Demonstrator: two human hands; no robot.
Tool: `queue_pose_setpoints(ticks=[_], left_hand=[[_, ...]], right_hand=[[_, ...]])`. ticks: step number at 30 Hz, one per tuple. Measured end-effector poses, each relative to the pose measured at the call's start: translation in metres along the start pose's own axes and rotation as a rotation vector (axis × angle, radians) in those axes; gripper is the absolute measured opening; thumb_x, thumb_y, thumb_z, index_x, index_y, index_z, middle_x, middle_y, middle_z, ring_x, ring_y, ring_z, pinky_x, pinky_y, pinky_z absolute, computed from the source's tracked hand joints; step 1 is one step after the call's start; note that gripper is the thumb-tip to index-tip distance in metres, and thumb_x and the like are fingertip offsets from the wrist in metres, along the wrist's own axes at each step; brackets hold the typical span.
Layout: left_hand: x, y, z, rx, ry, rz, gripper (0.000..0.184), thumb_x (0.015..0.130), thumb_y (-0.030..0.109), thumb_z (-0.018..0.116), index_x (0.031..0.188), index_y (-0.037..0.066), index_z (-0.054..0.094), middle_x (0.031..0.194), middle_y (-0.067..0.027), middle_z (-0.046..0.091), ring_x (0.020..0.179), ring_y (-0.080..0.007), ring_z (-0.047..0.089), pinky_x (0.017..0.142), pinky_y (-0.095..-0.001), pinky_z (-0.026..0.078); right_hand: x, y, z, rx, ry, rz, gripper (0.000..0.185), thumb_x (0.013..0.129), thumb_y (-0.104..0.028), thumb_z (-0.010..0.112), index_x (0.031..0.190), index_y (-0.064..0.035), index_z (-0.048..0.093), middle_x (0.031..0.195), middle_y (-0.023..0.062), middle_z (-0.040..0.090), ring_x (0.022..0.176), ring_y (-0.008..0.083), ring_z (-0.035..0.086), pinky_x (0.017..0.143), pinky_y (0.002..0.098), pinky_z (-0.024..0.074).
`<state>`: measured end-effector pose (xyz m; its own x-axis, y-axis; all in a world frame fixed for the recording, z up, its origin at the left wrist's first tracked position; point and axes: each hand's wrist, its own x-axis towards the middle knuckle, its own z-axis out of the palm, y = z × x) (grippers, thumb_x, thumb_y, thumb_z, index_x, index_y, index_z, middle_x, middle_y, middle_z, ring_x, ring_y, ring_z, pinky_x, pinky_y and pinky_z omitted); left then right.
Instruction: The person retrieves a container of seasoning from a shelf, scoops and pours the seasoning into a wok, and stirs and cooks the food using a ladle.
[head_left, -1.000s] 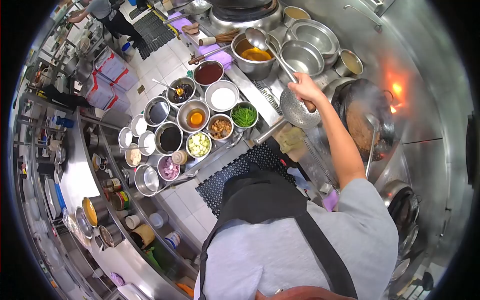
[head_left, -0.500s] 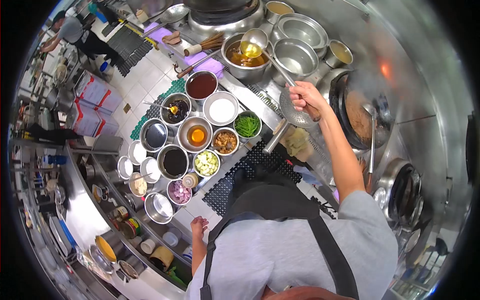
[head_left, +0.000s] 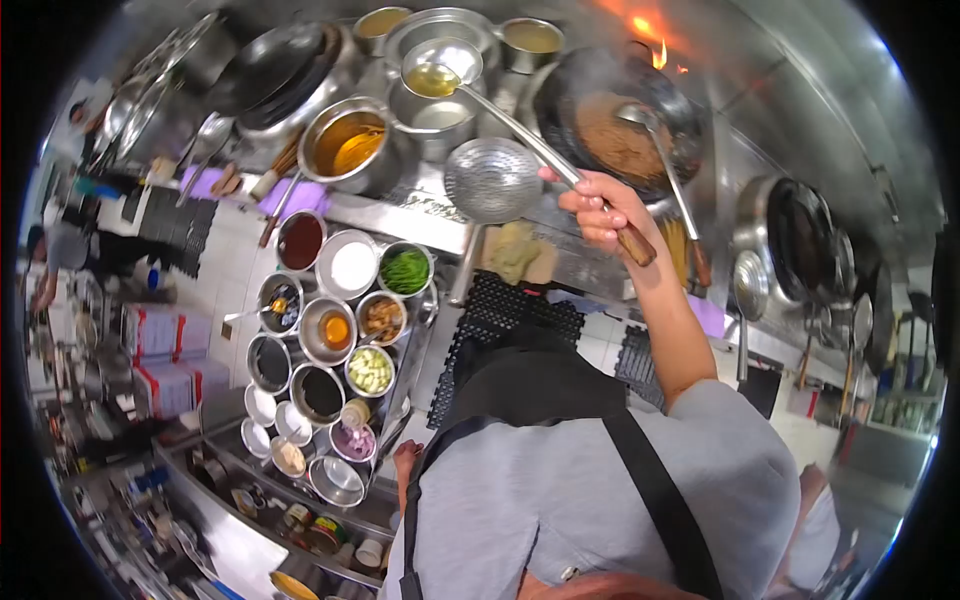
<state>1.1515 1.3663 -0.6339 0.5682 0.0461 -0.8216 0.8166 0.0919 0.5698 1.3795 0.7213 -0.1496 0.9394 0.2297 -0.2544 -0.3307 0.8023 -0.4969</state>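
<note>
My right hand (head_left: 603,208) is closed around the wooden-ended handle of a long steel ladle (head_left: 510,125). Yellow oil (head_left: 433,80) lies in the ladle's bowl, which hangs above the nested steel pots (head_left: 440,25). To the right, a dark wok (head_left: 560,85) steams with brown sauce-like food in it. A second ladle (head_left: 672,165) rests in that wok, its handle over the near rim. Below my right forearm's reach, a perforated skimmer (head_left: 492,180) lies on the counter. My left hand (head_left: 408,455) hangs low beside the ingredient bowls; its fingers cannot be made out.
A pot of amber oil (head_left: 345,145) stands left of the nested pots. Bowls of sauces, egg (head_left: 335,329), chopped greens (head_left: 405,270) and onion crowd the side stand. Flames (head_left: 659,55) rise behind the wok. Another person (head_left: 65,250) works at far left.
My view has turned toward the stove. The ladle with oil has moved from over the amber oil pot to over the nested pots, nearer the wok. Flames now show behind the wok.
</note>
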Motion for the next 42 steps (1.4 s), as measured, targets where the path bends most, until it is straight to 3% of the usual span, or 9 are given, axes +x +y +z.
queue_pose_setpoints(ticks=[6,11,15,25,27,31,32,39,42], left_hand=[[0.01,0.021,0.057,0.117,-0.039,0.038,0.024,0.098,0.018,0.063,0.111,-0.003,0.063,0.096,-0.0149,0.068,0.087,-0.0261,0.072,0.077,-0.0417,0.063],[-0.028,0.059,0.117,0.195,-0.031,-0.085,0.019,0.098,0.021,0.061,0.112,0.008,0.062,0.097,-0.0103,0.071,0.086,-0.0231,0.072,0.063,-0.0339,0.057],[-0.042,0.059,0.151,0.235,-0.005,-0.145,0.016,0.099,0.022,0.06,0.113,0.014,0.06,0.097,-0.0063,0.072,0.084,-0.0211,0.073,0.059,-0.0311,0.049],[-0.078,0.028,0.19,0.273,-0.021,-0.099,0.024,0.098,0.02,0.059,0.119,0.008,0.062,0.097,-0.0082,0.073,0.085,-0.0215,0.073,0.066,-0.0327,0.053],[-0.066,-0.003,0.174,0.312,-0.085,0.017,0.024,0.098,0.019,0.059,0.117,0.004,0.063,0.097,-0.0095,0.072,0.084,-0.0214,0.073,0.065,-0.0307,0.053],[-0.054,-0.031,0.163,0.421,-0.135,0.101,0.023,0.099,0.017,0.058,0.115,0.002,0.063,0.096,-0.0102,0.072,0.083,-0.0212,0.073,0.064,-0.0293,0.053],[-0.053,-0.03,0.164,0.446,-0.138,0.092,0.023,0.099,0.017,0.058,0.115,0.001,0.063,0.096,-0.0101,0.072,0.083,-0.0211,0.073,0.063,-0.0292,0.053],[-0.031,-0.005,0.174,0.544,-0.193,0.072,0.021,0.099,0.016,0.058,0.112,0.0,0.064,0.095,-0.01,0.071,0.082,-0.0207,0.072,0.063,-0.0283,0.053],[-0.011,0.011,0.179,0.521,-0.223,0.089,0.021,0.099,0.016,0.058,0.111,0.0,0.064,0.094,-0.0099,0.071,0.082,-0.0206,0.072,0.062,-0.028,0.053]], right_hand=[[-0.108,-0.038,-0.034,-0.235,0.2,-0.108,0.042,0.099,-0.006,0.05,0.14,0.0014,0.047,0.071,-0.004,0.044,0.041,-0.0016,0.038,0.037,0.0188,0.0366],[-0.161,-0.065,-0.06,-0.464,0.482,-0.103,0.045,0.093,-0.003,0.054,0.137,0.0011,0.048,0.069,-0.0033,0.045,0.04,0.0002,0.037,0.037,0.02,0.031],[-0.177,-0.082,-0.091,-0.5,0.551,-0.063,0.046,0.09,-0.001,0.056,0.135,0.0012,0.047,0.068,-0.0033,0.045,0.043,0.0007,0.038,0.038,0.0207,0.0301],[-0.115,-0.148,-0.198,-0.473,0.352,-0.18,0.023,0.092,-0.003,0.058,0.115,-0.0025,0.053,0.069,-0.0046,0.047,0.046,0.0023,0.043,0.041,0.0222,0.035],[-0.107,-0.169,-0.214,-0.51,0.37,-0.235,0.019,0.092,-0.004,0.059,0.111,-0.0034,0.054,0.069,-0.005,0.048,0.047,0.0023,0.045,0.041,0.0222,0.0359],[-0.119,-0.198,-0.227,-0.567,0.484,-0.291,0.025,0.095,-0.005,0.058,0.119,-0.0019,0.053,0.07,-0.0052,0.048,0.045,0.0013,0.043,0.04,0.0207,0.0348],[-0.129,-0.202,-0.229,-0.575,0.521,-0.33,0.011,0.092,-0.005,0.061,0.098,-0.0052,0.053,0.069,-0.0038,0.049,0.047,0.0026,0.046,0.04,0.0227,0.0358],[-0.211,-0.198,-0.237,-0.823,0.767,-0.29,0.017,0.09,-0.005,0.063,0.086,-0.0072,0.047,0.064,-0.0022,0.046,0.044,0.0068,0.045,0.039,0.0262,0.034],[-0.244,-0.176,-0.241,-1.082,0.838,-0.303,0.013,0.09,-0.007,0.062,0.098,-0.0008,0.055,0.063,-0.0002,0.051,0.043,0.0089,0.047,0.039,0.0281,0.0369]])
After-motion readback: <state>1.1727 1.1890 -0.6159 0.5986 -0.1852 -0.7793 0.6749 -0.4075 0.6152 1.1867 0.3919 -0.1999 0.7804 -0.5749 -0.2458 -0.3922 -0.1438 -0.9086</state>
